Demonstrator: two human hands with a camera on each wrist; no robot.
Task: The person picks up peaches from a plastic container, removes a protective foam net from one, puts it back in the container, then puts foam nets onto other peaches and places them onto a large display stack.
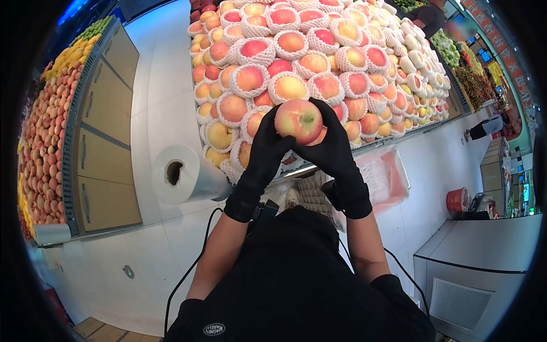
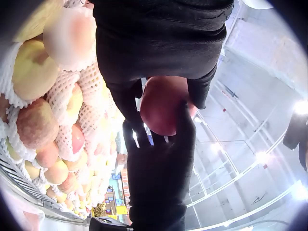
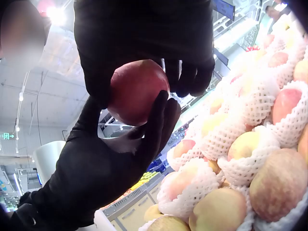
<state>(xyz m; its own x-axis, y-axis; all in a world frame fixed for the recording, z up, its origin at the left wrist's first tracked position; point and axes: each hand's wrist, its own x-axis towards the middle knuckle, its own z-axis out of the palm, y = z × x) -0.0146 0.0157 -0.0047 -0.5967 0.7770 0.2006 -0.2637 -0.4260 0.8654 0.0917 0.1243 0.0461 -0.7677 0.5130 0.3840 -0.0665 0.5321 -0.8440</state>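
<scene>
Between both black-gloved hands is a red and yellow apple (image 1: 298, 122), its stem end facing up toward the head camera. My left hand (image 1: 266, 147) grips it from the left side, thumb along the lower edge. From the other side my right hand (image 1: 335, 147) grips the same apple, fingers behind it and thumb below. The left wrist view has the apple (image 2: 164, 106) dark and shaded, with fingers of both hands round it. In the right wrist view the apple's underside (image 3: 137, 91) is bare, without a foam net. The hands are in front of piled fruit (image 1: 290, 43) in white foam nets.
A large roll of plastic bags (image 1: 191, 174) stands at the display's near left corner. Right of the hands is a pale red-and-white tray (image 1: 379, 179). Another fruit stand (image 1: 102, 128) with drawers runs along the left. A grey cabinet (image 1: 473, 245) is at lower right.
</scene>
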